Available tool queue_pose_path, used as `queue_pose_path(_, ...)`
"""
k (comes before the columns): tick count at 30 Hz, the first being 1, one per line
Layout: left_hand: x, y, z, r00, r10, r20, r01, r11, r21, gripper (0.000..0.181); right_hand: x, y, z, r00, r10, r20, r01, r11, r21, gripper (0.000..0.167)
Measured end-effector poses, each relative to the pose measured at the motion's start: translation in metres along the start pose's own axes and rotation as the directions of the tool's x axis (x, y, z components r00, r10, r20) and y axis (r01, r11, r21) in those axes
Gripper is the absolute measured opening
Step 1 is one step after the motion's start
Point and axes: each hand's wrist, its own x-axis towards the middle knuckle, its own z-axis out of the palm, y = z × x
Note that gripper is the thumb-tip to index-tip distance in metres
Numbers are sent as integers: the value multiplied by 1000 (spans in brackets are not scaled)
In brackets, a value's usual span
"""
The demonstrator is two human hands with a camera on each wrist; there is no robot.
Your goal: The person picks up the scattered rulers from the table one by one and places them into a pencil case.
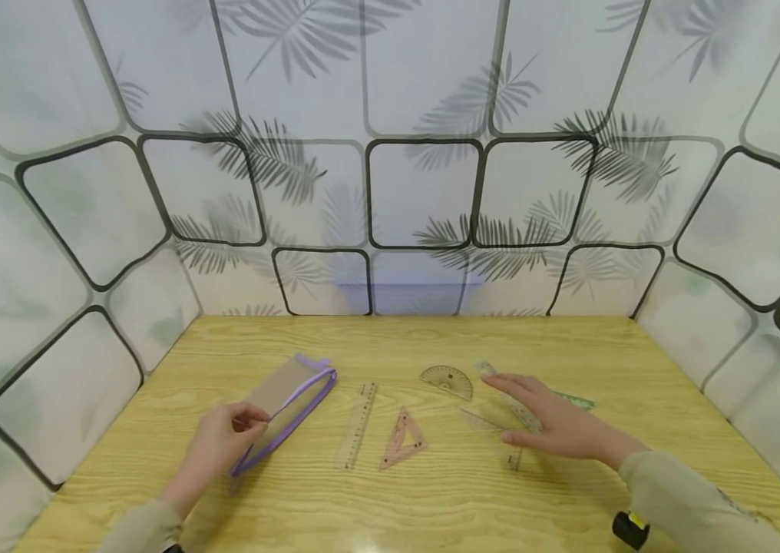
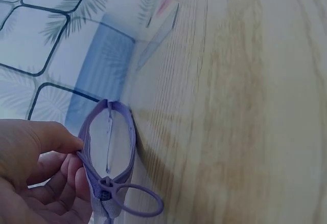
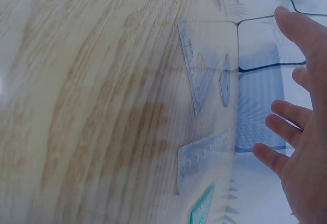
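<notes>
No text or number is legible, even on the rulers (image 1: 357, 426)

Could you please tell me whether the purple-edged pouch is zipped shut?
No, in the left wrist view the purple-edged pouch gapes open, and the left hand pinches it at one side.

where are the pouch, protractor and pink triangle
Pouch (image 1: 282, 386), head view: on its clear side panel.
Protractor (image 1: 448, 379), head view: on its face.
Pink triangle (image 1: 400, 453), head view: on its lower bar.

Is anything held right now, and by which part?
The left hand pinches the purple-trimmed pouch by one edge of its open mouth; the right hand holds nothing.
</notes>
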Motion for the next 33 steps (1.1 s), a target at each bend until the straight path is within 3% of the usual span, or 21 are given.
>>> queue_pose_path(13,-15,2,2,998,-55,7,55,997,-50,4,1,4,-1,1000,9,-10,-9,1000,10,77)
queue_pose_path(33,-20,5,6,996,-88,18,90,986,-137,17,-6,18,-8,998,55,-34,-54,999,5,75)
